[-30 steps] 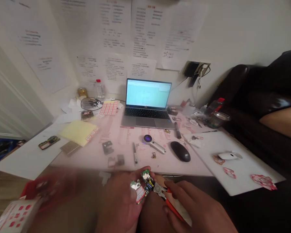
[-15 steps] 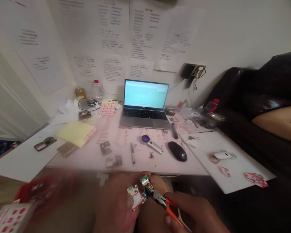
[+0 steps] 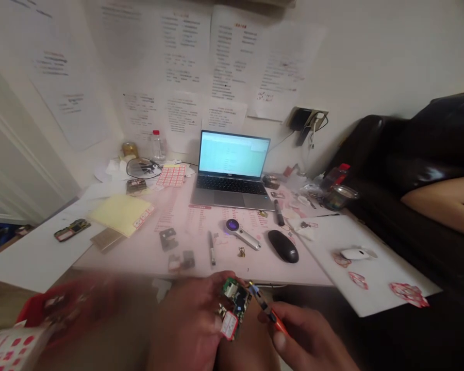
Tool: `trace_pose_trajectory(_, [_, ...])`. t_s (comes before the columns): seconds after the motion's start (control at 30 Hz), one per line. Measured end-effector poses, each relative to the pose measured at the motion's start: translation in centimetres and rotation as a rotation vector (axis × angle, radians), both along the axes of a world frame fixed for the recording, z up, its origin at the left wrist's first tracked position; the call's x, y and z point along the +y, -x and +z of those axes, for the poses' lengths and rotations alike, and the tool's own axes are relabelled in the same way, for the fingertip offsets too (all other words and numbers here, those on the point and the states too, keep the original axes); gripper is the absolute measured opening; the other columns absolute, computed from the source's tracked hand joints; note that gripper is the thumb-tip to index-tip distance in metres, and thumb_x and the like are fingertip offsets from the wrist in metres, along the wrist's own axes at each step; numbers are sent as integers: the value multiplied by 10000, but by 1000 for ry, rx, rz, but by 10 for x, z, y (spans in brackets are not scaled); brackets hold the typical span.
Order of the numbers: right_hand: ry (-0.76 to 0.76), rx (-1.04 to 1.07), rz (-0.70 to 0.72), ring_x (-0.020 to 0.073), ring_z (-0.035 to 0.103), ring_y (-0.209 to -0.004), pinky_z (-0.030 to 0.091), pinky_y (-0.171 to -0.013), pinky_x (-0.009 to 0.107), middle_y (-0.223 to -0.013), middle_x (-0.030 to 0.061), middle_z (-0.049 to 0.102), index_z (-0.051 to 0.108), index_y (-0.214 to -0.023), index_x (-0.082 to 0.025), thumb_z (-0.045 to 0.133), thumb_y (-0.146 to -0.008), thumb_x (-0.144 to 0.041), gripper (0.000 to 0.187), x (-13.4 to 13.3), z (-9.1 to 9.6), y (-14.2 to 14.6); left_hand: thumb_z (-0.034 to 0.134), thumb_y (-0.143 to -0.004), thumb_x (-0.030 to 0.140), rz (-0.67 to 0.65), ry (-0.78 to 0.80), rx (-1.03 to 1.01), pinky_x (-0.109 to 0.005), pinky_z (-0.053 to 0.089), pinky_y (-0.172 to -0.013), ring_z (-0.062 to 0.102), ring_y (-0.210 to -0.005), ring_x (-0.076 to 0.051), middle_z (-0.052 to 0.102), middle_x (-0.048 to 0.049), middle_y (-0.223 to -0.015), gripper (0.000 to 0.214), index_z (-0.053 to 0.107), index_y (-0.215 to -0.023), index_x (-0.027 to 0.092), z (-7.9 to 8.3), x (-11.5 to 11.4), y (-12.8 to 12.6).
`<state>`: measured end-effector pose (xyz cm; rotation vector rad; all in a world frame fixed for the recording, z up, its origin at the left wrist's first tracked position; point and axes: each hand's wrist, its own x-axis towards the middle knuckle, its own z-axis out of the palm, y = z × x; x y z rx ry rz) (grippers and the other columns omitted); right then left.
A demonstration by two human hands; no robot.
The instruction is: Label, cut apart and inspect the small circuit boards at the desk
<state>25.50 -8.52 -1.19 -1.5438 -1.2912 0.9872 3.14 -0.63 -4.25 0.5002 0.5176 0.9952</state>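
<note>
My left hand (image 3: 189, 324) grips a small green circuit board (image 3: 234, 305) with a red-and-white sticker, held just below the desk's front edge. My right hand (image 3: 309, 342) is closed round orange-handled pliers (image 3: 268, 309). The pliers' jaws point up-left and their tip sits beside the board's right edge, just apart from it. Both hands are low in the view, over my lap.
On the desk (image 3: 147, 252) stand an open laptop (image 3: 232, 167), a black mouse (image 3: 283, 246), a lit magnifier (image 3: 240, 233), a pen (image 3: 211, 247), a yellow pad (image 3: 119, 212) and loose phone parts. A white mouse (image 3: 354, 253) lies right. A red bin (image 3: 67, 306) sits lower left. Another person's arm (image 3: 444, 203) rests on the dark sofa.
The pliers' jaws have come off the board and tilted up to its right. My left hand has turned the board, and its sticker now sits lower.
</note>
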Motion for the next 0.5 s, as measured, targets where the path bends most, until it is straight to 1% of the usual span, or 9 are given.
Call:
trace_pose_trajectory(0.03, [-2,21,16,324,792,-927,678,-795,399,-1020,135,836,859,-1081,-232,815,-832,-667,502,4,5,2,916,-592,186,-32,-10,30,-355,583,-838,735,-1017,-320,810,-157,-1149,550,839,-1136,153,6,5,0])
trace_pose_trajectory(0.1, [29,70,110,318,789,-938,668,-836,414,-1026,126,832,849,-1115,-221,752,-892,-671,512,13,15,4,891,-685,223,-82,-27,125,-349,567,-834,733,-989,-295,808,-154,-1125,490,833,-1167,160,14,15,-2])
trace_pose_trajectory(0.17, [71,91,216,316,785,-984,651,-910,441,-1091,127,824,831,-1179,-213,685,-947,-664,528,20,20,3,885,-723,231,-83,-43,242,-341,554,-809,735,-949,-281,813,-141,-1103,483,824,-1199,181,16,22,-6])
trace_pose_trajectory(0.2, [80,79,234,319,780,-1023,641,-946,453,-1147,132,815,815,-1224,-211,670,-958,-660,541,22,19,0,883,-724,218,-59,-49,300,-335,549,-799,737,-932,-275,817,-131,-1088,485,822,-1205,194,16,25,-8])
trace_pose_trajectory(0.23, [80,43,220,323,774,-1066,631,-977,462,-1209,138,802,796,-1269,-211,673,-955,-657,559,23,15,-2,883,-719,206,-15,-55,351,-328,547,-789,739,-921,-270,821,-119,-1073,484,822,-1199,206,14,28,-11])
trace_pose_trajectory(0.33, [48,-169,88,334,746,-1169,618,-1025,467,-1330,138,764,753,-1349,-234,713,-913,-649,603,21,-4,-12,880,-723,236,163,-59,437,-338,562,-808,751,-953,-283,825,-107,-1077,440,824,-1160,227,9,33,-19])
trace_pose_trajectory(0.4, [9,-334,44,325,753,-1147,632,-998,443,-1302,127,774,757,-1326,-249,700,-914,-639,570,20,-15,-14,884,-726,275,261,-58,453,-360,574,-852,757,-1010,-305,822,-110,-1118,411,822,-1130,233,6,36,-22])
trace_pose_trajectory(0.43, [-19,-408,37,316,762,-1117,639,-977,428,-1272,125,783,759,-1309,-251,678,-930,-629,541,20,-18,-13,888,-724,293,300,-58,461,-373,578,-872,758,-1032,-316,821,-108,-1128,399,821,-1114,238,4,38,-24])
trace_pose_trajectory(0.5, [-83,-540,41,295,781,-1039,654,-904,392,-1201,122,798,759,-1267,-249,626,-969,-589,472,23,-15,-8,889,-722,315,352,-71,492,-398,583,-899,759,-1054,-336,826,-100,-1108,372,819,-1081,250,0,39,-26])
